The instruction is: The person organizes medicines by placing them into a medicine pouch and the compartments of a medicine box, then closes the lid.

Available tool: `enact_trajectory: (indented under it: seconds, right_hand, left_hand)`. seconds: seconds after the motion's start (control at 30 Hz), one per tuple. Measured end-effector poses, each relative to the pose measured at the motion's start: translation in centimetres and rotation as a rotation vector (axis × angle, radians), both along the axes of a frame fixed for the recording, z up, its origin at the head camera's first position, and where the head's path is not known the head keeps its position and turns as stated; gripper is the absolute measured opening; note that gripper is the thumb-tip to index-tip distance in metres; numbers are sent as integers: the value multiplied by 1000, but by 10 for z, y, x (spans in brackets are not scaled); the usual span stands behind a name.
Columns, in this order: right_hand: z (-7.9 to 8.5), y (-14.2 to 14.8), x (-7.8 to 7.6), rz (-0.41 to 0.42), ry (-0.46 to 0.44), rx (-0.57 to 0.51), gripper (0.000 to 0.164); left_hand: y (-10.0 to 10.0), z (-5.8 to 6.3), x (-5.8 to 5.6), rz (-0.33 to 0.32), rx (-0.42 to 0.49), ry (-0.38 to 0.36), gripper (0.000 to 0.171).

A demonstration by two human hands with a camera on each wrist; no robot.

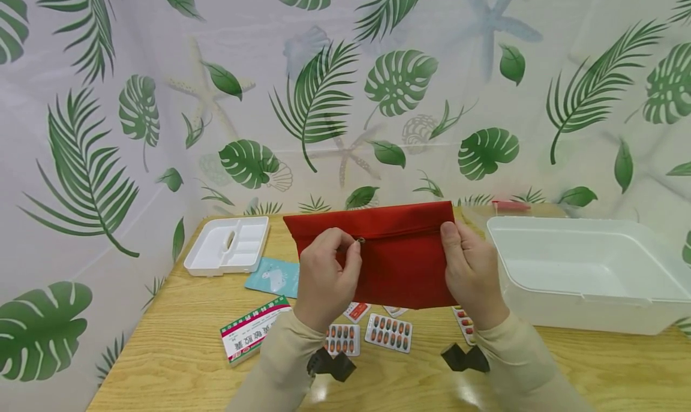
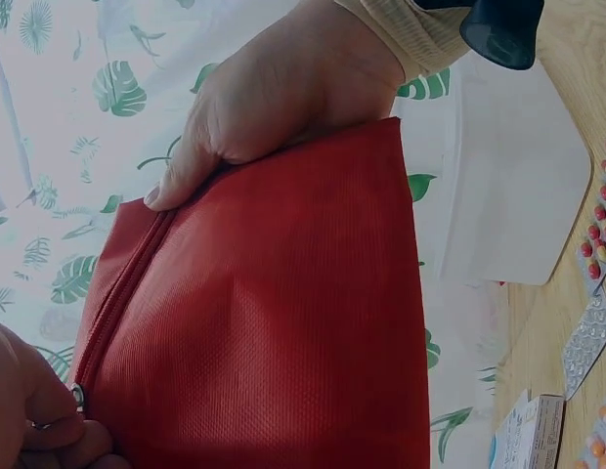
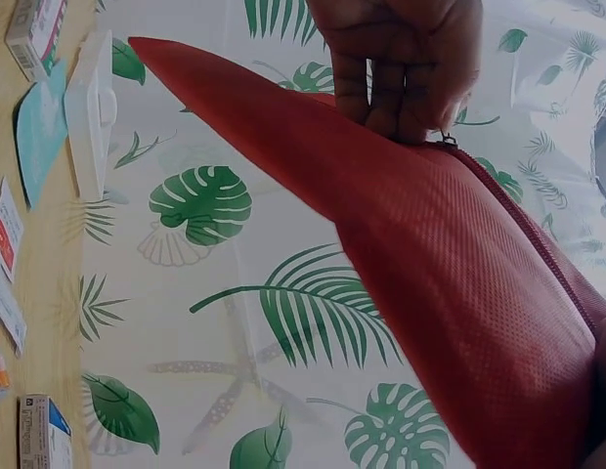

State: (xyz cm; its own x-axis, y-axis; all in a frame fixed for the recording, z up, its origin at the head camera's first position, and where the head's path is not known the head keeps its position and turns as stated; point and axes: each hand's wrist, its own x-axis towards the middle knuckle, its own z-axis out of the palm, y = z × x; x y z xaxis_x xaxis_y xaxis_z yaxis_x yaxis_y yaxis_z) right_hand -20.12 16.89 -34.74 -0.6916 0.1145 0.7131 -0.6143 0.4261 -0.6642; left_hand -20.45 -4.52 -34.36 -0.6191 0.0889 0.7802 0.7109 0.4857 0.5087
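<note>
A flat red zip pouch (image 1: 405,268) is held up above the table, its zip running along the upper part. My left hand (image 1: 329,274) pinches the zip's metal pull (image 1: 361,240) between thumb and fingers, left of the pouch's middle. At the pouch's right edge, my right hand (image 1: 475,274) grips the fabric, thumb on the near face. The left wrist view shows the zip line (image 2: 122,293) stretching from the pull to the right thumb. What the pouch contains is hidden.
Below lie capsule blister packs (image 1: 388,333), a green-and-white medicine box (image 1: 254,328) and a light-blue packet (image 1: 274,277). A white compartment tray (image 1: 202,247) stands back left, a large white bin (image 1: 583,307) at right. A small box (image 3: 44,435) shows in the right wrist view.
</note>
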Motion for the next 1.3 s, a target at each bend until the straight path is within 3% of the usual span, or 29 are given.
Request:
enact_trajectory:
  seconds: [0.37,0.67,0.93,1.3]
  right_hand:
    - [2,8,-2,-27,-44,-16,31]
    - [9,19,-2,-132,-25,-39,33]
    - [12,31,-5,-188,-32,-79,33]
    - [14,40,-7,-178,-63,-146,36]
  left_hand:
    - [-5,3,-1,27,3,-14,8]
    - [-13,7,-2,63,26,-23,8]
    - [-27,8,-9,129,53,23,10]
    - [-44,10,-18,202,70,74,11]
